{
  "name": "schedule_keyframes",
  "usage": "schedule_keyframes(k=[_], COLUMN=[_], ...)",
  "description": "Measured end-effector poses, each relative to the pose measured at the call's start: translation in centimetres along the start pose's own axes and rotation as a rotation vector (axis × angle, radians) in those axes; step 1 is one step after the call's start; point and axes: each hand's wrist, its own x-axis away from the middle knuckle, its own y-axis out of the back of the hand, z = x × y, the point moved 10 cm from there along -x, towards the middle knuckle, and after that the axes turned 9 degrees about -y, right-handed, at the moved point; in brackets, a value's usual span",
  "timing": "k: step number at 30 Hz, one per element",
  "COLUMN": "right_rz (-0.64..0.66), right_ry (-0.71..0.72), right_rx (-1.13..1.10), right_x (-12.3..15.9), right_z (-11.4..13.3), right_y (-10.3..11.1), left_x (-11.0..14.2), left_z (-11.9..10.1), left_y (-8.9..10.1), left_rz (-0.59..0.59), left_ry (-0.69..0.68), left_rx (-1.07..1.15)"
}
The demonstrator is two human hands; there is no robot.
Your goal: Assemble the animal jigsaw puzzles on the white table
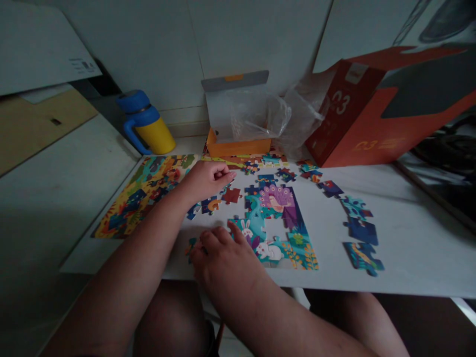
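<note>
My left hand point(208, 181) is over loose jigsaw pieces, its fingers curled together; anything inside them is hidden. A reddish-brown jigsaw piece point(232, 195) lies just below its fingertips, with a piece bearing an orange curve point(210, 205) nearby. My right hand point(225, 255) lies palm down with fingers apart, fingertips at the left edge of the partly joined puzzle point(256, 223). That puzzle shows a purple peacock, white rabbits and plants, with a gap in its middle right. Beside my right thumb, a dark teal piece point(191, 245) is partly covered.
Loose pieces point(360, 230) line the table's right side. A yellow picture sheet point(148, 191) lies left, below a blue-and-yellow flask point(150, 126). Behind stand an open orange box point(238, 147) with clear plastic point(260, 116) and a big red box point(357, 119).
</note>
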Motion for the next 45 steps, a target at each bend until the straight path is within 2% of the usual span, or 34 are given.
schedule_keyframes(k=[5,16,23,26,31,37,45], right_rz=[0.058,0.06,0.223,0.185,0.062,0.053,0.141], right_ry=[0.006,0.059,-0.01,-0.032,-0.106,-0.122,-0.09], right_rx=[-0.003,0.024,0.016,-0.06,-0.14,-0.13,-0.171], right_x=[0.1,0.7,0.8,1.2,1.8,2.1,2.3], right_z=[0.2,0.1,-0.3,-1.5,-4.9,-7.1,-7.5], right_y=[0.3,0.2,1.1,2.6,4.7,4.3,3.8], left_x=[0.0,-0.1,0.0,0.0,0.0,0.1,0.0], left_z=[0.2,0.0,0.0,-0.2,0.0,0.3,0.0], left_y=[-0.4,-0.9,-0.7,-0.8,-1.0,-1.4,-1.5], left_rz=[0.028,0.079,0.071,0.077,0.088,0.112,0.122], left_ry=[0.007,-0.034,-0.052,-0.053,-0.066,-0.086,-0.094], left_rx=[0.001,-0.068,-0.07,-0.062,-0.104,-0.102,-0.105])
